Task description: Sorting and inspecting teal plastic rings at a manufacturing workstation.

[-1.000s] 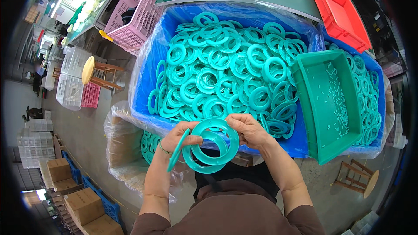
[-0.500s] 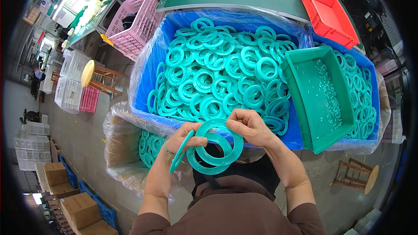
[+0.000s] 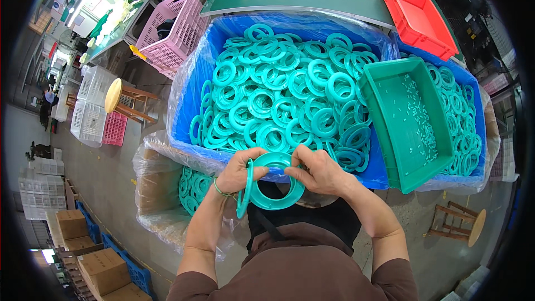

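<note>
Both hands' grips were clamped: the left hand (image 3: 237, 175) on an edge-on ring (image 3: 246, 194) and a broad ring (image 3: 274, 205), the right hand (image 3: 320, 173) on the broad ring's far side. Both rings hung beside the blue bin (image 3: 377, 174); a slackened left thumb could have dropped the edge-on one.

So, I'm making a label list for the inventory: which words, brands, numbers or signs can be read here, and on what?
No text can be read in this view.
Cardboard box: dark print, too small and blurred to read.
Held teal rings: no lettering that I can make out.
Red tray and green tray: none that I can make out.
</note>
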`<action>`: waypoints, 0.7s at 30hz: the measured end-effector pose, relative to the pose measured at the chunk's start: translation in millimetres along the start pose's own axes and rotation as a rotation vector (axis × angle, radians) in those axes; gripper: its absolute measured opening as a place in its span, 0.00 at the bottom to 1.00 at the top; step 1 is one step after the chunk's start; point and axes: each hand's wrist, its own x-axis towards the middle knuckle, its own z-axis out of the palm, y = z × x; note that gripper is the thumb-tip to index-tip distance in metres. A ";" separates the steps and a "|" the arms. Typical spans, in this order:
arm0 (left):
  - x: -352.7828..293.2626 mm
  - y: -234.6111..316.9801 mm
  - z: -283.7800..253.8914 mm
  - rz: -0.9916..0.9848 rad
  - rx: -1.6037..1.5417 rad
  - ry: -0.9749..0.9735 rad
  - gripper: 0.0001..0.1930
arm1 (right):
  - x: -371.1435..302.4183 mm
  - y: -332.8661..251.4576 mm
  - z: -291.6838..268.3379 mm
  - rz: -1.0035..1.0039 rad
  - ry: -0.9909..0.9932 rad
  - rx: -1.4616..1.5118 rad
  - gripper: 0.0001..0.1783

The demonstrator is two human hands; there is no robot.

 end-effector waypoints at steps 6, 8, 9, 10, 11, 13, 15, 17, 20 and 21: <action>3.8 1.8 10.7 0.008 0.196 0.092 0.15 | 13.9 10.2 4.7 -0.100 0.270 0.040 0.06; 7.3 -12.5 7.4 -0.016 0.070 0.120 0.17 | 19.6 16.0 4.1 -0.057 0.372 0.313 0.06; 7.0 -18.6 7.1 -0.018 0.068 0.118 0.17 | 22.1 19.5 3.4 -0.008 0.478 0.585 0.07; 5.8 -23.6 7.7 -0.026 -0.177 0.185 0.17 | 23.0 17.2 -0.3 0.088 0.529 0.981 0.09; 5.8 -27.0 7.8 -0.034 -0.422 0.251 0.17 | 22.8 20.4 -0.6 0.091 0.531 0.981 0.09; 5.0 -23.2 10.3 0.047 -0.535 0.245 0.16 | 21.4 29.5 2.4 0.227 0.519 1.271 0.10; 4.6 -23.6 10.4 0.147 -0.620 0.357 0.15 | 14.2 33.8 18.0 0.280 0.510 1.295 0.10; 3.7 -27.6 10.3 0.168 -0.600 0.397 0.12 | 5.3 36.9 30.5 0.340 0.325 1.356 0.10; 5.4 -20.3 20.1 0.216 -0.353 0.580 0.09 | 5.6 27.8 36.2 0.401 0.315 1.290 0.09; 4.2 -19.9 20.0 0.214 -0.353 0.581 0.09 | 6.7 23.5 36.6 0.414 0.349 1.210 0.09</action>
